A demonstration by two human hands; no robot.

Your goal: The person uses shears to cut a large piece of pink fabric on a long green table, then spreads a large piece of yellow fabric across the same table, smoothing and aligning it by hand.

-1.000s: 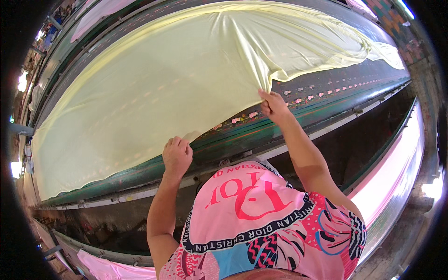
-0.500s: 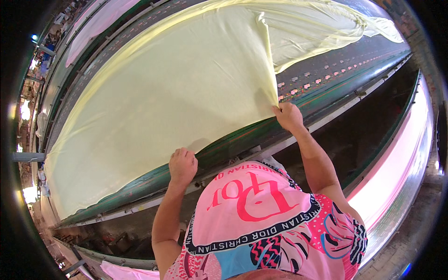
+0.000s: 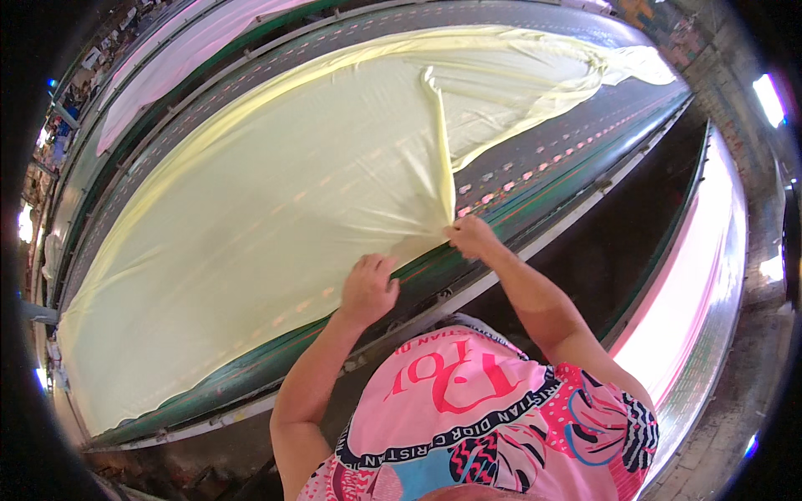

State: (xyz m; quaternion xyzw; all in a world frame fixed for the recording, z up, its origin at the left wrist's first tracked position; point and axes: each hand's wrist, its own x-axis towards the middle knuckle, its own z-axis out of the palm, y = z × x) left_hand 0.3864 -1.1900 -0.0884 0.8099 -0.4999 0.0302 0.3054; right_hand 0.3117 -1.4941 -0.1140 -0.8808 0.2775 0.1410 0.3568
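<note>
A long sheet of thin pale yellow fabric (image 3: 276, 192) is spread over a dark table (image 3: 535, 154) patterned with rows of small pale and pink marks. My right hand (image 3: 474, 237) pinches the fabric's near edge beside a folded-over ridge, and creases fan out from that grip. Further left, my left hand (image 3: 368, 288) lies over the near edge with its fingers loosely extended on the cloth. The dark tabletop and its marks show faintly through the sheet. Towards the far right, the fabric bunches into a twisted end.
A white rail (image 3: 576, 204) runs along the table's near side. Beyond a dark gap at right stands another long table with pink fabric (image 3: 668, 292). More pink fabric (image 3: 159, 92) covers a table at the far left. Brick-like paving (image 3: 710, 401) lies at the right.
My right hand has drawn the fabric edge left and towards me, creasing the cloth. My left hand has shifted right, nearer the right hand, and its fingers have loosened. The view has shifted too.
</note>
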